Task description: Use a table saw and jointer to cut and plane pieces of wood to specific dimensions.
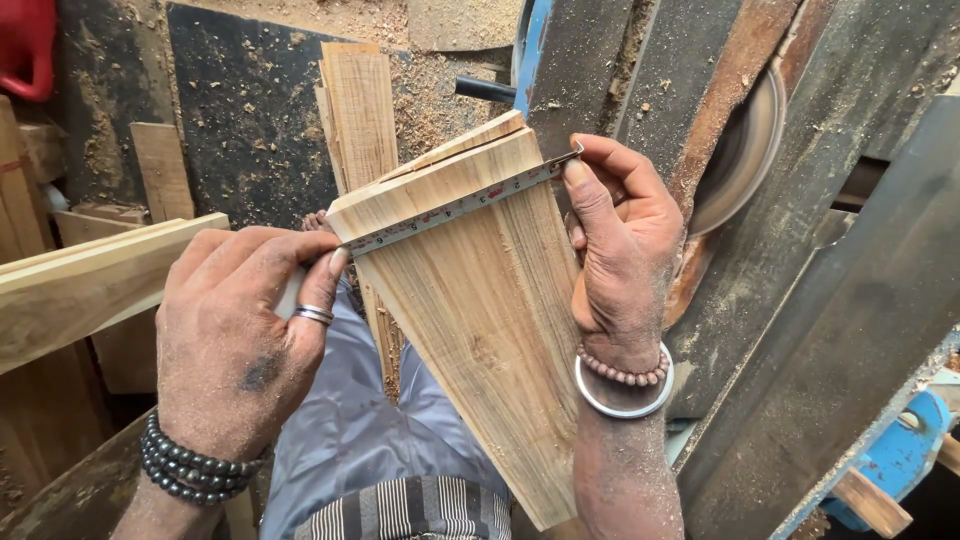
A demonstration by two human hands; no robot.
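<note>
While the wooden board [480, 300] stands tilted between both hands, the left hand [235, 335] pinches the tape measure [455, 208] against its near edge, and the right hand [620, 260] clamps the tape's far end.

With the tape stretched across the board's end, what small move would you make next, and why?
Probably pull the tape square: it runs slanted across the board, the right hand hooking it at the far edge, the left hand pinning it lower.

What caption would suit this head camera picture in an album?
Both hands, left and right, stretch a tape measure across a wooden board.
</note>
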